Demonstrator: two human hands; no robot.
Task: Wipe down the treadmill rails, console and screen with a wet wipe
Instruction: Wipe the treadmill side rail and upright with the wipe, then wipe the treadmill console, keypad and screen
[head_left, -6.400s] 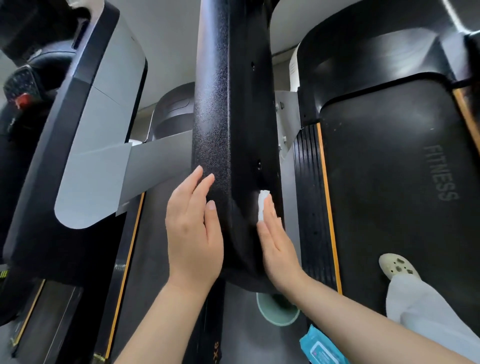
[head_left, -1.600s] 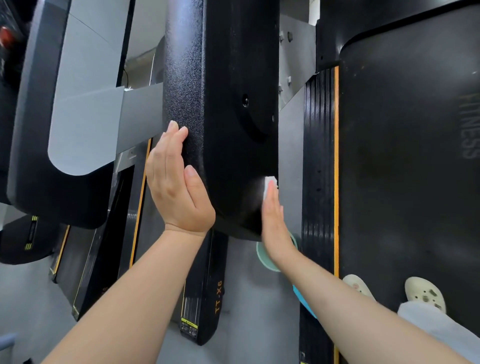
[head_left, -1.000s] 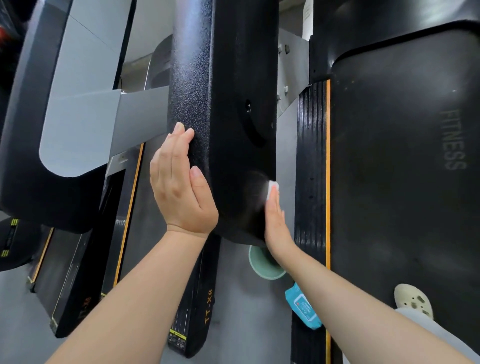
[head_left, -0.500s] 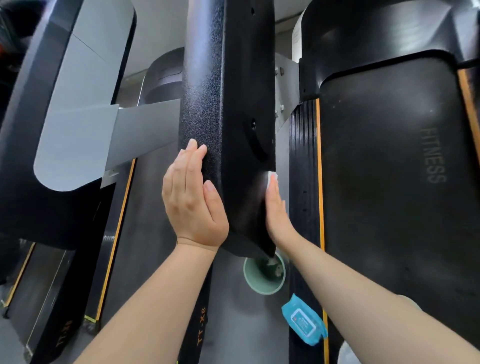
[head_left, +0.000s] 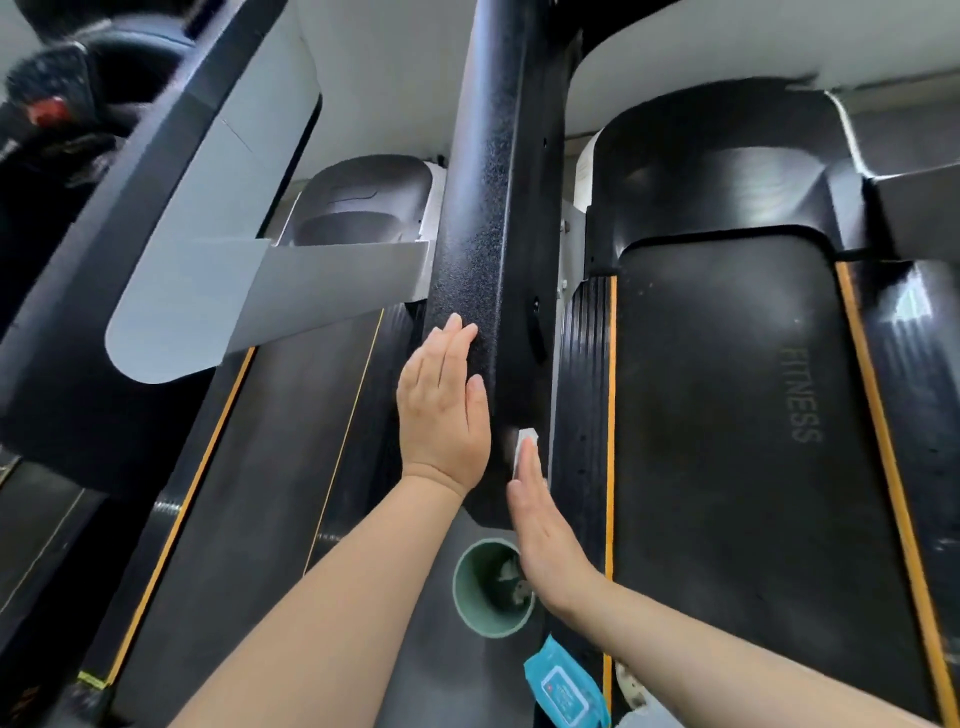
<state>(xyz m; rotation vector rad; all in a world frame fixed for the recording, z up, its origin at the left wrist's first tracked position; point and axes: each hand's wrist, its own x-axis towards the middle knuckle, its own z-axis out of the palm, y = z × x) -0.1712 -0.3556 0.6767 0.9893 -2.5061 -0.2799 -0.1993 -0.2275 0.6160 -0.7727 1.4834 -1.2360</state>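
Wipe pressed flat to the right face of the black textured rail (head_left: 485, 249).

My right hand (head_left: 545, 530) lay with fingers straight, pressing the white wet wipe (head_left: 523, 446) against the rail's lower right side; nothing pinched; my left hand (head_left: 441, 410) rested flat, fingers together, on the rail's left face; green bin (head_left: 470, 597) on the floor below the rail end; blue wipe pack (head_left: 563, 686) just beside it; treadmill belt (head_left: 727, 415) to the right.

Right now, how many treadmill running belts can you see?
2. One belt, printed FITNESS, lies right of the black rail. The other belt lies left of it, partly under a grey console arm. More machines further left may be hidden.
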